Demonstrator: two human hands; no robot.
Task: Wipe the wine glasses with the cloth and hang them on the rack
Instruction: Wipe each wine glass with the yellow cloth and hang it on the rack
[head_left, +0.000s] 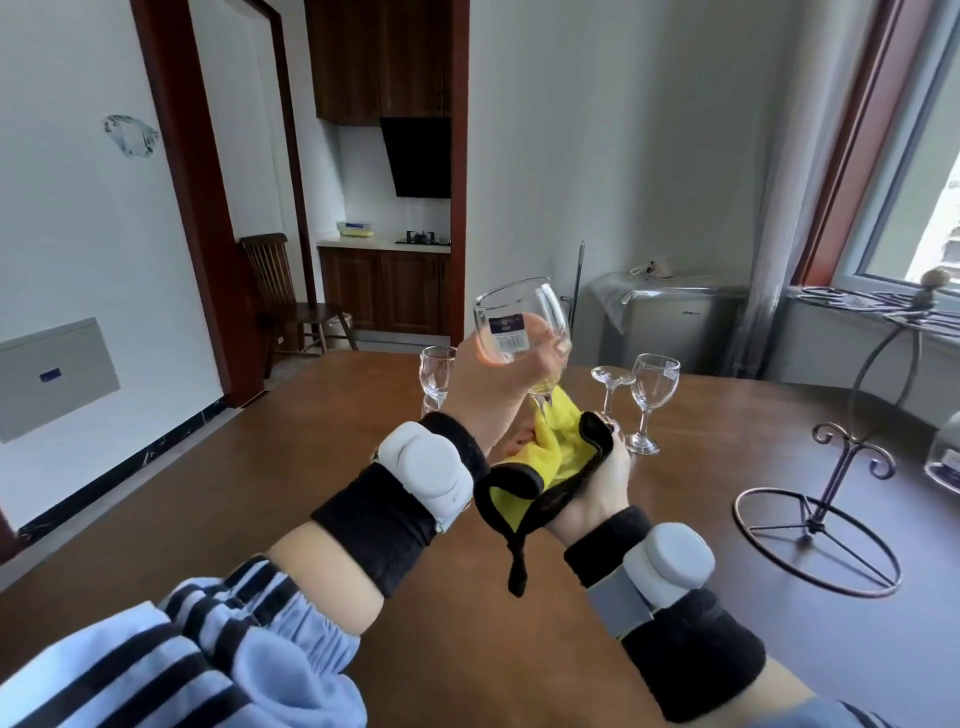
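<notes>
The left hand (483, 384) has its grip around the wine glass (519, 322) bowl; below that grip, the right hand (592, 483) holds the yellow cloth (556, 447) bunched around the stem.

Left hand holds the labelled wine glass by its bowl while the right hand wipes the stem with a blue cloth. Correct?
Not quite: the cloth is yellow with black edging, not blue, as the head view shows. The rest stands: the left hand holds the labelled wine glass by its bowl, and the right hand works the cloth at the stem.

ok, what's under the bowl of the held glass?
The yellow cloth, gripped by the right hand, wraps the glass stem. Stem and foot are mostly covered. The left hand holds the bowl.
</notes>
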